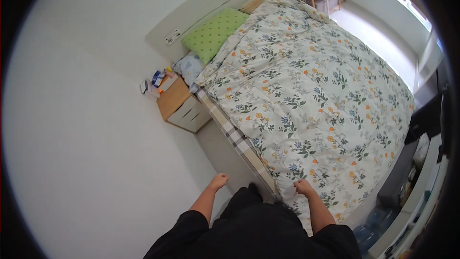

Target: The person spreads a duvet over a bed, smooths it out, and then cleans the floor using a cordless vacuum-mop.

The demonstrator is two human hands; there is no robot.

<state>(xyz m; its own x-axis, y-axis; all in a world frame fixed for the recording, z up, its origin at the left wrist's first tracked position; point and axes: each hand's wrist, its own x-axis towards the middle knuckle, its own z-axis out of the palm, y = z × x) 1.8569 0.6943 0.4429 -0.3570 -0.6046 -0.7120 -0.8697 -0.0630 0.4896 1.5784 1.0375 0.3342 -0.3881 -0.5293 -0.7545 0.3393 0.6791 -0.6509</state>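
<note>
My left hand is in front of me with its fingers curled in, over the narrow strip of grey floor between wall and bed. I see nothing in it. On the other side, my right hand appears over the near edge of a white floral duvet, fingers also curled. No held thing shows there, and whether it touches the cloth cannot be told. The duvet covers most of the bed. Below its side, a plaid sheet shows along the mattress edge.
A green dotted pillow and a pale blue pillow lie by the headboard. A wooden-topped nightstand carries small items. Blue water bottles, a grey bench and white shelving line the right side. A white wall rises left.
</note>
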